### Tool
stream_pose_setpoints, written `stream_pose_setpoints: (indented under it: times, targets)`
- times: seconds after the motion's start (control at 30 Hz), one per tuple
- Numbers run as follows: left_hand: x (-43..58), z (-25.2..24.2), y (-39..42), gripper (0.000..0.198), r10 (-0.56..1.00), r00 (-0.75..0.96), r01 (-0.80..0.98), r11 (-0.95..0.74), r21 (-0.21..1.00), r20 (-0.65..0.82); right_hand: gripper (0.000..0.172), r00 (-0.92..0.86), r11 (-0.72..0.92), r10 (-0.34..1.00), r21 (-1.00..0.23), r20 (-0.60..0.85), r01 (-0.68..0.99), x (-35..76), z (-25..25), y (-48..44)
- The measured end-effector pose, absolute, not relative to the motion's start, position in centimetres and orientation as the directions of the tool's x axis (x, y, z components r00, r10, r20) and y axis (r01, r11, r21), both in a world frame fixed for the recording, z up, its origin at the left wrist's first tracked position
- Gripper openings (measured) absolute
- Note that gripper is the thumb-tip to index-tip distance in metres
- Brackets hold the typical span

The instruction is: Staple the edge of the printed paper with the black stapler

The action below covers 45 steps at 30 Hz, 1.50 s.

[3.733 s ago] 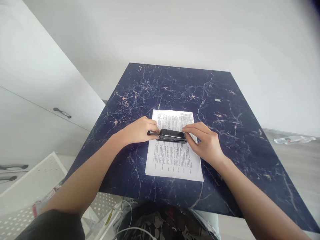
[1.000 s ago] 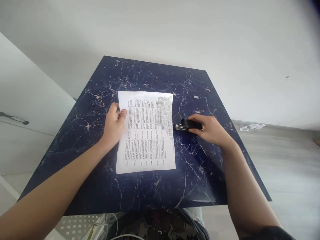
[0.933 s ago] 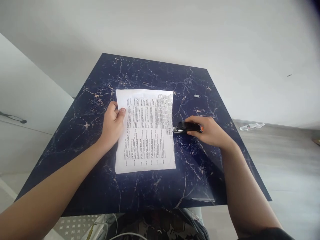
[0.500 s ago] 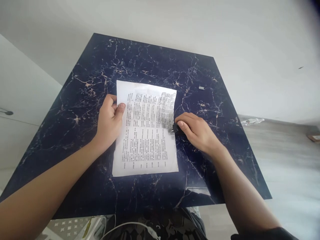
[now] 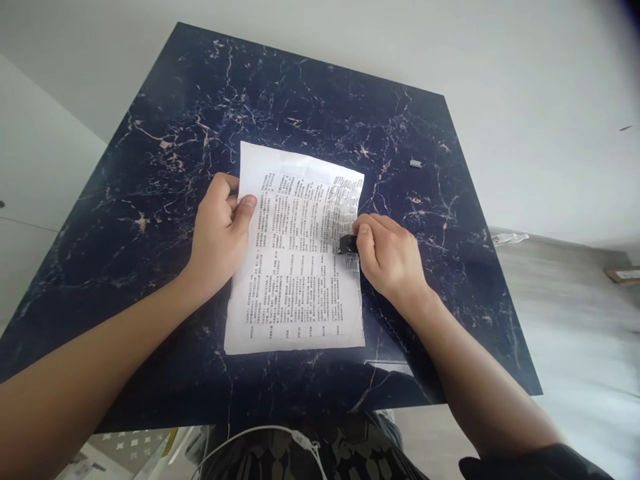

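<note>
My left hand (image 5: 223, 227) pinches the left edge of a printed paper sheet (image 5: 287, 267), thumb on top and fingers behind. There may be more than one sheet; the lower left corner looks slightly layered. My right hand (image 5: 390, 257) is closed around a small black stapler (image 5: 347, 245), most of it hidden in the fist. The stapler's front end overlaps the right edge of the paper, near its middle. Rows of print run sideways down the page, and its upper right part curves.
A small grey block, like a strip of staples (image 5: 415, 163), lies on the dark marbled table (image 5: 310, 87) at the upper right. A white cable (image 5: 260, 430) hangs over my lap below the table edge. Beyond the table's right side, a white wrapper (image 5: 510, 238) lies by the wall.
The stapler's front end has moved left over the paper's right edge, and my right fist has closed more tightly. My left hand keeps its hold. The view has shifted slightly.
</note>
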<state>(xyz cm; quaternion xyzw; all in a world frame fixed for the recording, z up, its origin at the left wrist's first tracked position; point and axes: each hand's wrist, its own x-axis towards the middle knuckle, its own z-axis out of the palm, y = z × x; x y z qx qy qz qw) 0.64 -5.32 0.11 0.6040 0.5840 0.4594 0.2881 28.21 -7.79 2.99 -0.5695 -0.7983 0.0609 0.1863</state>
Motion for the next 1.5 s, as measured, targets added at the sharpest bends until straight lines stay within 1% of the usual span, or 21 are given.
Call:
stream_pose_setpoints:
  times: [0.27,0.47,0.57,0.63,0.73,0.77,0.83,0.9,0.93,0.97,1.03,1.13,1.23,1.3,1.33,1.4,1.47,1.5]
  targets:
    - [0.7,0.0,-5.4,0.015,0.975,-0.094,0.409,-0.149,0.9,0.204,0.039,-0.288,0.343,0.924,-0.213,0.252,0.915,27.6,2.9,-8.0]
    - [0.7,-0.1,-5.4,0.018,0.973,-0.086,0.394,-0.162,0.904,0.212,0.04,-0.34,0.375,0.901,-0.088,0.269,0.923,27.3,2.7,-8.1]
    - [0.9,0.1,-5.4,0.018,0.972,-0.08,0.427,-0.168,0.888,0.222,0.04,-0.341,0.35,0.905,0.007,0.253,0.937,26.6,2.5,-8.1]
    - [0.9,0.2,-5.3,0.016,0.97,-0.082,0.443,-0.172,0.88,0.23,0.042,-0.335,0.336,0.908,0.04,0.252,0.941,26.1,2.4,-8.1]
    - [0.8,0.0,-5.2,0.012,0.968,-0.083,0.448,-0.175,0.877,0.236,0.042,-0.358,0.369,0.902,-0.001,0.241,0.93,26.1,2.4,-7.9]
    - [0.8,-0.1,-5.1,0.011,0.969,-0.08,0.45,-0.173,0.876,0.232,0.042,-0.354,0.372,0.907,-0.04,0.227,0.927,26.5,2.6,-7.8]
    - [0.5,-0.4,-4.9,0.009,0.97,-0.078,0.464,-0.169,0.869,0.23,0.046,-0.35,0.375,0.922,-0.16,0.164,0.913,27.6,3.2,-7.5]
    - [0.3,-0.6,-4.8,0.008,0.966,-0.078,0.503,-0.174,0.847,0.245,0.047,-0.423,0.425,0.903,-0.286,0.072,0.859,29.0,4.0,-7.2]
    - [0.2,-0.6,-4.8,0.008,0.963,-0.073,0.531,-0.181,0.828,0.258,0.045,-0.485,0.468,0.874,-0.328,0.032,0.821,29.7,4.4,-7.1]
    - [0.2,-0.5,-4.8,0.008,0.961,-0.063,0.566,-0.189,0.803,0.27,0.044,-0.546,0.514,0.837,-0.343,0.001,0.787,30.3,4.8,-7.0]
    - [0.2,-0.1,-4.9,0.007,0.959,-0.031,0.647,-0.195,0.737,0.281,0.042,-0.612,0.573,0.79,-0.308,-0.04,0.759,31.2,5.5,-6.9]
    - [0.4,0.6,-5.1,0.009,0.965,0.002,0.756,-0.172,0.631,0.261,0.034,-0.586,0.556,0.803,-0.22,-0.107,0.802,32.4,6.2,-6.7]
    - [0.5,0.9,-5.0,0.012,0.969,0.014,0.814,-0.155,0.56,0.247,0.034,-0.487,0.473,0.863,-0.119,-0.138,0.873,33.9,6.6,-6.1]
    - [0.5,0.7,-4.9,0.015,0.966,0.035,0.834,-0.17,0.524,0.258,0.037,-0.39,0.386,0.914,-0.061,-0.109,0.921,34.8,6.9,-5.7]
    - [0.5,0.6,-4.8,0.016,0.964,0.047,0.841,-0.18,0.511,0.263,0.039,-0.339,0.336,0.938,-0.052,-0.072,0.941,34.9,7.0,-5.7]
    - [0.5,0.5,-4.8,0.018,0.962,0.059,0.845,-0.191,0.5,0.268,0.04,-0.256,0.258,0.966,-0.093,0.025,0.962,34.4,7.2,-5.8]
    - [0.5,0.4,-4.7,0.019,0.963,0.053,0.836,-0.187,0.516,0.263,0.038,-0.224,0.234,0.972,-0.229,0.071,0.945,32.6,7.5,-6.7]
    - [0.5,0.3,-4.7,0.02,0.965,0.045,0.829,-0.181,0.529,0.258,0.036,-0.237,0.24,0.97,-0.319,0.049,0.917,31.3,7.5,-7.3]
